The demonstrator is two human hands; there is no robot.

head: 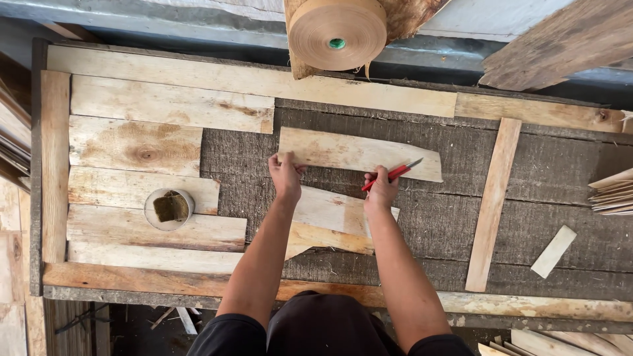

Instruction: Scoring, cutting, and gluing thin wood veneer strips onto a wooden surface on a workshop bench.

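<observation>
My left hand (285, 173) presses its fingers on the lower left edge of a thin, pale veneer sheet (359, 153) lying on the dark worktable (560, 165). My right hand (381, 189) grips a red utility knife (394, 173), its blade tip pointing up and right onto the same sheet. Under my wrists lies a second veneer piece (331, 221) with a darker orange lower edge.
Several pale veneer sheets (135, 148) cover the table's left side, with a small round pot (169, 208) on them. A large brown paper tape roll (337, 33) hangs at the top. A narrow wood strip (493, 201), a small offcut (553, 251) and stacked veneer (613, 193) sit on the right.
</observation>
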